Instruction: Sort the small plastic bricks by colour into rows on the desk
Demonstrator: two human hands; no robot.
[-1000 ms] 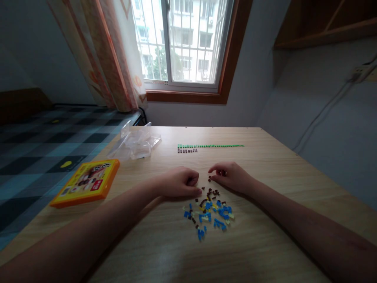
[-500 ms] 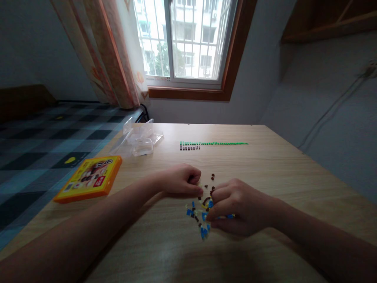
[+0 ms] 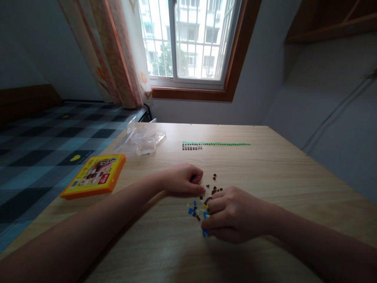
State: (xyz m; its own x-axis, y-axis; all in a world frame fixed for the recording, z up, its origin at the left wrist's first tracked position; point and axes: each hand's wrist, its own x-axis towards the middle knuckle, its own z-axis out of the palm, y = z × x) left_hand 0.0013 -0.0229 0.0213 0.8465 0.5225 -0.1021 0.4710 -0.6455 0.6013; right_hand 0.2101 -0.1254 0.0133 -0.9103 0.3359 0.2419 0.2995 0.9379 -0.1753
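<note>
Small building bricks lie loosely in a heap between my hands, with blue bricks (image 3: 191, 211), brown bricks (image 3: 215, 190) and some yellow and pale ones. My left hand (image 3: 184, 179) rests at the upper left of the heap, its fingers curled in and the thumb stretched toward the pieces. Whatever is inside that curl is hidden. Over the right side of the heap, my right hand (image 3: 232, 214) has thumb and forefinger pressed together at the blue bricks at the near end. What it pinches is too small and covered to make out.
Farther back on the wooden table (image 3: 282, 188) runs a long row of green bricks (image 3: 216, 144), with a shorter row of dark bricks (image 3: 192, 148) in front. Clear plastic trays (image 3: 145, 141) and a yellow-orange box (image 3: 94, 175) stand at the left, near a checked bed (image 3: 35, 157).
My right hand has shifted slightly left and nearer to me, over the near blue bricks, uncovering more brown ones. My left hand keeps its pose. The whole view has shifted a little.
</note>
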